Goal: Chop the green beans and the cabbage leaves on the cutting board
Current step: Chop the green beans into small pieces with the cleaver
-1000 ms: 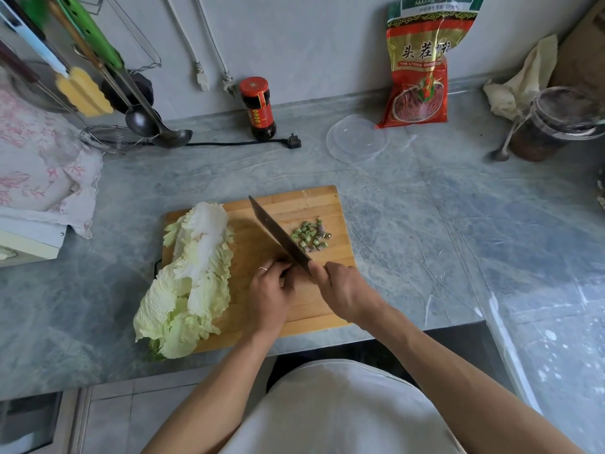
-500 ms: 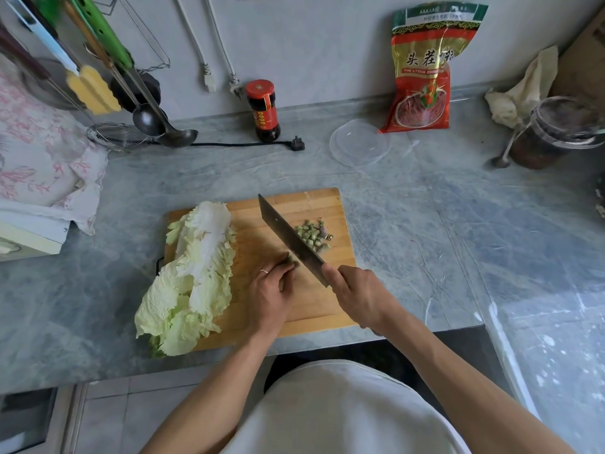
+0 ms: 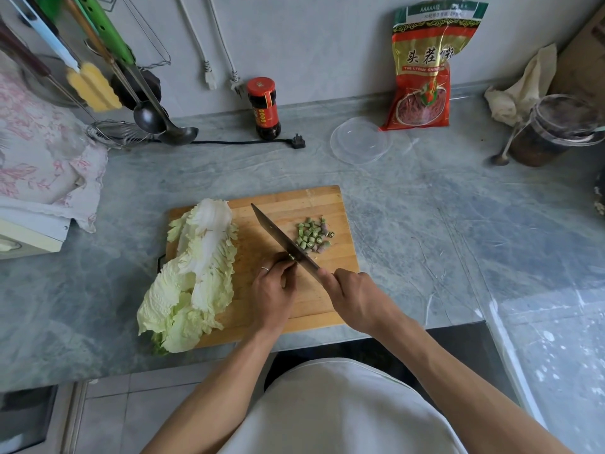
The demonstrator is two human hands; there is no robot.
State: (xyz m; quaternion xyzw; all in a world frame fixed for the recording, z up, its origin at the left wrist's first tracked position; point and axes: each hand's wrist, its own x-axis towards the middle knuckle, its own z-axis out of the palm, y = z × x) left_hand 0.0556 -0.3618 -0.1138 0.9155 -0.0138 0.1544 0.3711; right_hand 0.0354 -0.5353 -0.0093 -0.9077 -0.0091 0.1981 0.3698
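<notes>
Your right hand [image 3: 355,298] is wrapped around the handle of the knife [image 3: 283,241], blade running diagonally up and left across the wooden cutting board [image 3: 330,204], which sits on the grey marbled worktop [image 3: 425,224] near its front edge. Your left hand [image 3: 273,290], a ring on one finger, is curled with its fingertips pinching the remaining green beans [image 3: 291,256] against the board right beside the blade; only a small green end shows at the knife, the rest is hidden under your fingers. The two hands are close together, separated by the blade's heel. Chopped bean pieces [image 3: 312,235] lie in a loose pile just right of the blade, on the board's right half. The cabbage leaves [image 3: 193,276], uncut, lie along the board's left side, white stem end toward the wall, leafy end overhanging the board's front-left corner. At the back of the worktop: a dark sauce bottle [image 3: 264,108] with red cap, a clear plastic lid [image 3: 360,139], a red and gold packet [image 3: 422,67] leaning on the wall, a jar [image 3: 553,134] with a spoon [image 3: 505,149] beside it. Ladles [image 3: 163,121] hang at back left.
</notes>
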